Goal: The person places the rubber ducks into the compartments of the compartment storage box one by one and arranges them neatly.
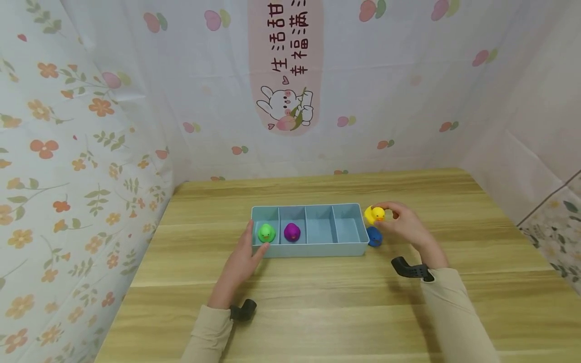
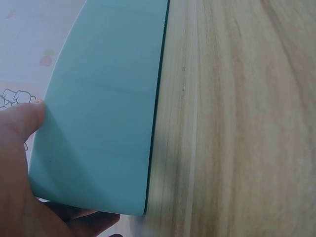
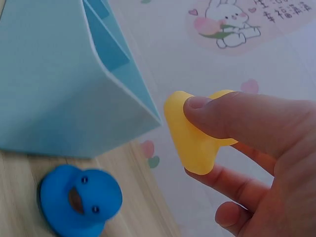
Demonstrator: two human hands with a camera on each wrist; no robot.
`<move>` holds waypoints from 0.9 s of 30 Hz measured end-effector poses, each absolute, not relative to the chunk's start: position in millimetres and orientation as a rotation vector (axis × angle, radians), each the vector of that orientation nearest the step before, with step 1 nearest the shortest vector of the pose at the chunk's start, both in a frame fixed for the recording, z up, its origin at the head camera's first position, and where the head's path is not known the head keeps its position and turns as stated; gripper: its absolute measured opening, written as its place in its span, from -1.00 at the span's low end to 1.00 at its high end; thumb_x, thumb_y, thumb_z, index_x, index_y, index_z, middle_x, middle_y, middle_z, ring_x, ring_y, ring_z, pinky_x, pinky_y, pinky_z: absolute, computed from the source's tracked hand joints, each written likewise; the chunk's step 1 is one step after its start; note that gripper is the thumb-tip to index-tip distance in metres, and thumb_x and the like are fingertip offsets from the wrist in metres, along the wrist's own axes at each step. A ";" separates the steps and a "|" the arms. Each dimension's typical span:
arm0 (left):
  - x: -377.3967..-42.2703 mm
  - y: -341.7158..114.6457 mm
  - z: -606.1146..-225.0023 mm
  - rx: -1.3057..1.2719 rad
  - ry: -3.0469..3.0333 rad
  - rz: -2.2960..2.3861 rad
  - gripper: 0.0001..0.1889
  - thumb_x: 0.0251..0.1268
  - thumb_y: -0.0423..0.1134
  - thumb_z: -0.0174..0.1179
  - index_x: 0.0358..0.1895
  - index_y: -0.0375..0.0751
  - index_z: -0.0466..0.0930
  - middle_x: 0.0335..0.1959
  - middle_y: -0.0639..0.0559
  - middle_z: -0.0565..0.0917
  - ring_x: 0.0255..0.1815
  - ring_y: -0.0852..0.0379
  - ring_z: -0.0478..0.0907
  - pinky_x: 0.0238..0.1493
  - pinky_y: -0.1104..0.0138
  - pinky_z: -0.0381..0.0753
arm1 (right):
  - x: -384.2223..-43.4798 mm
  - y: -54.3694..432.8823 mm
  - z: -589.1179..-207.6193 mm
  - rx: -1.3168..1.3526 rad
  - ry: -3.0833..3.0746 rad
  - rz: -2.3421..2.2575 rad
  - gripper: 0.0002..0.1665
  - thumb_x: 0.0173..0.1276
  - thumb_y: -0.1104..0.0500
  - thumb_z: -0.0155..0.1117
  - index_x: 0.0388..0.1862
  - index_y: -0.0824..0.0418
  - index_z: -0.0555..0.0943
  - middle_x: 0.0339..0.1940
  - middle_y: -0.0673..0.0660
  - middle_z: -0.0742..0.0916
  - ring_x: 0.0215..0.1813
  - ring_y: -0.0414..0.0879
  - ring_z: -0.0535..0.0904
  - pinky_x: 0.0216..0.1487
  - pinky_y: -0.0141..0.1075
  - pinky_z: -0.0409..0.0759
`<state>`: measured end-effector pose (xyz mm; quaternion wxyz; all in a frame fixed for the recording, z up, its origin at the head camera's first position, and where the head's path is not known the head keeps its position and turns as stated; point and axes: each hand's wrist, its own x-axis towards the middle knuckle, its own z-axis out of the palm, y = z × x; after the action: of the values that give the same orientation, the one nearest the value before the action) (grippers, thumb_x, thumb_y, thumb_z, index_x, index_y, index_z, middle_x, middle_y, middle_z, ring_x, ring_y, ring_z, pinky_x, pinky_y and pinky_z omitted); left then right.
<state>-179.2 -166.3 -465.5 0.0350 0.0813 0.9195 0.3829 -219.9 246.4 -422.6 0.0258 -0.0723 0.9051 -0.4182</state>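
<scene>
Between the thumb and fingers of my right hand [image 1: 407, 228] is a yellow rubber duck [image 1: 374, 215], raised beside the right end of a light-blue divided box [image 1: 313, 250]. In the right wrist view the thumb presses the yellow duck [image 3: 190, 143] from one side with fingers behind it. A blue rubber duck [image 3: 79, 200] sits on the table under it, next to the box's end wall. My left hand [image 1: 240, 262] grips the box's left end, thumb at the front rim, fingers round the end wall [image 2: 94, 123]. A green duck [image 1: 266, 233] occupies the leftmost compartment; a purple duck [image 1: 292, 232] sits in the one beside it.
The box's two right compartments [image 1: 320, 227] hold nothing. Wooden table [image 1: 317, 302] surrounds the box. A printed cloth [image 1: 204, 75] hangs behind the table, with flowered cloth [image 1: 68, 176] on the left. Each wrist wears a black camera mount [image 1: 410, 269].
</scene>
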 end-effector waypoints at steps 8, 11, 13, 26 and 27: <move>-179.9 -166.8 -469.1 0.264 2.846 1.184 -0.15 0.44 0.06 -0.01 0.53 -0.26 -0.28 0.53 -0.28 -0.04 0.52 -0.21 -0.02 0.48 -0.03 0.02 | -223.6 232.1 -423.1 -0.262 2.800 -1.298 -0.47 0.23 0.08 0.38 0.15 0.23 0.55 0.18 0.26 0.55 0.10 0.17 0.32 -0.01 -0.15 0.28; -180.4 -167.1 -470.4 0.269 2.850 1.189 -0.15 0.44 0.07 -0.02 0.53 -0.26 -0.28 0.53 -0.28 -0.03 0.52 -0.21 -0.02 0.48 -0.03 0.02 | -223.8 226.9 -422.0 -0.270 2.798 -1.288 -0.46 0.23 0.07 0.39 0.15 0.24 0.55 0.17 0.27 0.55 0.11 0.19 0.33 0.00 -0.13 0.29; -181.0 -167.3 -470.1 0.271 2.856 1.188 -0.15 0.44 0.07 -0.02 0.53 -0.26 -0.28 0.53 -0.28 -0.03 0.52 -0.21 -0.02 0.48 -0.03 0.03 | -225.4 223.3 -420.6 -0.290 2.796 -1.291 -0.47 0.23 0.08 0.38 0.15 0.24 0.55 0.17 0.27 0.56 0.11 0.18 0.33 0.02 -0.12 0.29; -180.3 -167.2 -474.1 0.284 2.878 1.223 -0.15 0.42 0.03 0.04 0.52 -0.30 -0.23 0.51 -0.32 0.02 0.50 -0.26 0.03 0.46 -0.07 0.06 | -220.9 198.3 -419.7 -0.415 2.776 -1.330 -0.56 0.23 0.15 0.37 0.08 0.26 0.58 0.17 0.28 0.56 0.16 0.19 0.38 0.15 0.07 0.36; -180.3 -167.2 -474.6 0.280 2.877 1.223 -0.15 0.42 0.03 0.04 0.53 -0.28 -0.23 0.51 -0.31 0.02 0.50 -0.25 0.03 0.46 -0.06 0.06 | -220.7 196.7 -419.4 -0.419 2.774 -1.335 -0.56 0.23 0.15 0.37 0.08 0.26 0.57 0.17 0.28 0.56 0.18 0.20 0.38 0.19 0.13 0.35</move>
<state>-180.3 -167.2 -474.6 0.0016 0.0891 0.9167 0.3896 -220.7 196.7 -419.4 0.0172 -0.1348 0.8928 -0.4295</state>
